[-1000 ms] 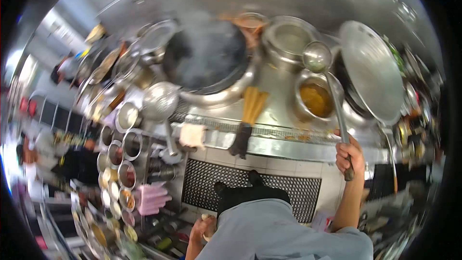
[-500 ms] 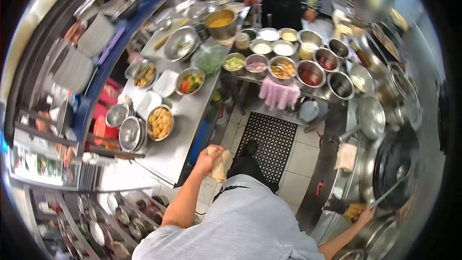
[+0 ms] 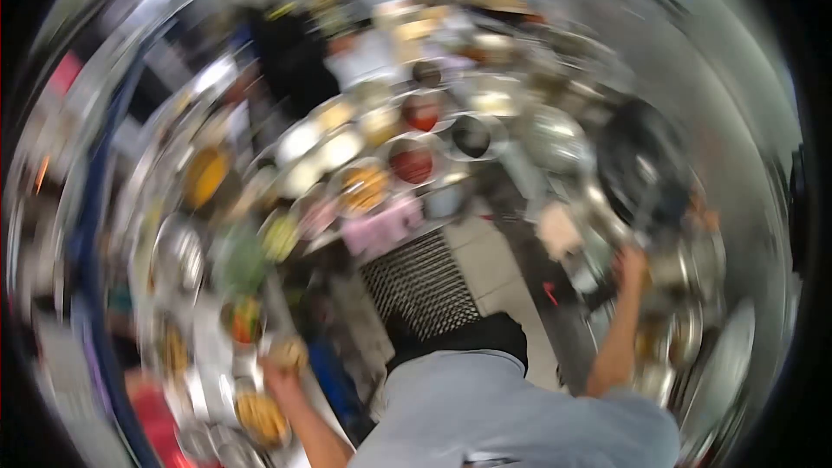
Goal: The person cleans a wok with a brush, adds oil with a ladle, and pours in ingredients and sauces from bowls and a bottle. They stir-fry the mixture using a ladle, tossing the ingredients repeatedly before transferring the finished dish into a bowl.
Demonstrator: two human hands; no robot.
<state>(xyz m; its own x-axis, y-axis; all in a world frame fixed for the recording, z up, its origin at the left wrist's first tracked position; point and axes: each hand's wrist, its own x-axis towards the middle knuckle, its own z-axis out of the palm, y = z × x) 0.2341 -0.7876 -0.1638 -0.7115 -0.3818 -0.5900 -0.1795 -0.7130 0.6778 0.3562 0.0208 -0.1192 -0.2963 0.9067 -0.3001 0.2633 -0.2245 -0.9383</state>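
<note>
The whole view is smeared by motion. My left hand [image 3: 279, 371] reaches down to the steel counter [image 3: 212, 342] at the lower left, closed around a pale lump [image 3: 291, 350], beside bowls of food [image 3: 260, 416]. My right hand [image 3: 631, 265] is raised at the stove edge on the right, just below the dark wok [image 3: 641, 165]. It seems to grip a ladle handle, which is too blurred to trace. My grey shirt [image 3: 511, 416] fills the bottom.
Several round bowls of sauces and ingredients [image 3: 412, 160] stand in the middle, with a pink cloth [image 3: 386, 230] hanging below them. A black floor mat [image 3: 420, 282] lies on the tiles. A white cloth [image 3: 559, 230] hangs by the stove. A person in dark clothes [image 3: 290, 61] stands behind.
My head has swung, so the view turned from the stove to the counter and partly back. My left hand dropped from chest height to the counter. My right hand stayed by the wok.
</note>
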